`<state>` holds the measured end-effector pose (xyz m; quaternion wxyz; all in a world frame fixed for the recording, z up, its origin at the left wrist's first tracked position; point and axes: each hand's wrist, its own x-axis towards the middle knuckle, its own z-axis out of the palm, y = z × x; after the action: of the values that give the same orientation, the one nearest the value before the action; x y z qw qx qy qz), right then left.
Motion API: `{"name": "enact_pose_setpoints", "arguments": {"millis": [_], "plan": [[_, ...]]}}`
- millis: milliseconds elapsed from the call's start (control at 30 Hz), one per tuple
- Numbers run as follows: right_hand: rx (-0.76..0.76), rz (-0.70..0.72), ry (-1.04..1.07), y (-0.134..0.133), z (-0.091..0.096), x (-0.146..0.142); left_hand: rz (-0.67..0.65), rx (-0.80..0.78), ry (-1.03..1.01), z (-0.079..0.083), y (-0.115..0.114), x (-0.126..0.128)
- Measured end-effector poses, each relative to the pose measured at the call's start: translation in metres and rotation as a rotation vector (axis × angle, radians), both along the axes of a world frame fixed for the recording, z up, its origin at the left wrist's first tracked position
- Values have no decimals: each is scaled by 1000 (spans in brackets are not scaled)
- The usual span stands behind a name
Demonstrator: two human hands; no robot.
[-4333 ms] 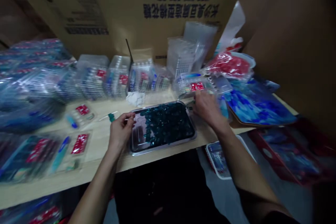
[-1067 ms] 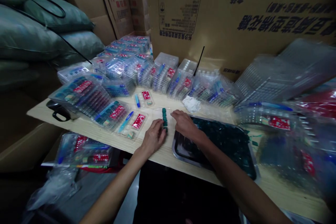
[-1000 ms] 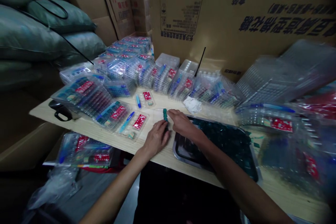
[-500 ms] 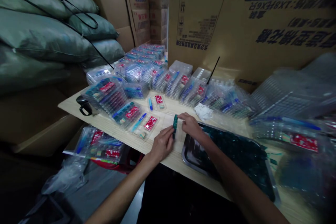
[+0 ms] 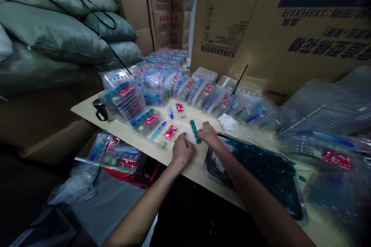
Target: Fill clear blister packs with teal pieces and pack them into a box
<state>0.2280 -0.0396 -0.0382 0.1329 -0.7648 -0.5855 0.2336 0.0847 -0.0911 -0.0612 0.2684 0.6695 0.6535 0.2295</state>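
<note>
A short row of dark green blocks [image 5: 195, 131] lies on a pale sheet on the table between my hands. On its left, my left hand [image 5: 182, 150] rests near the table's front, thumb and forefinger apart with nothing seen between them. Close by on the right, my right hand [image 5: 207, 135] has its fingers bent and closed; whatever they may hold is hidden. Beyond my left hand is a clear plastic tray with a blue pen [image 5: 158, 130] and a red card with white marks [image 5: 171, 132]. A metal tray [image 5: 207, 166] of dark green pieces lies under my right forearm.
Stacks of filled clear trays [image 5: 124, 98] line the table's left and back. A crumpled white tissue [image 5: 228, 122] lies behind the metal tray. A black mug [image 5: 101, 110] stands at the left edge. A large cardboard box [image 5: 246, 27] rises behind; more clear packs [image 5: 327, 154] lie right.
My left hand has come off the green blocks and drawn back toward me. My right hand has shifted down along the row's right side. The whole row is now uncovered.
</note>
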Motion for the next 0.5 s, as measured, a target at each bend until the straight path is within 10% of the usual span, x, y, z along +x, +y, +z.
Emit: {"name": "enact_pose_setpoints", "arguments": {"millis": [300,500], "plan": [[-126,-148,474,13,-3,-5,-36,93,48,-2,-11,2],[-140,-219,800,-3,7,8,18,422,225,1,-3,-81]]}}
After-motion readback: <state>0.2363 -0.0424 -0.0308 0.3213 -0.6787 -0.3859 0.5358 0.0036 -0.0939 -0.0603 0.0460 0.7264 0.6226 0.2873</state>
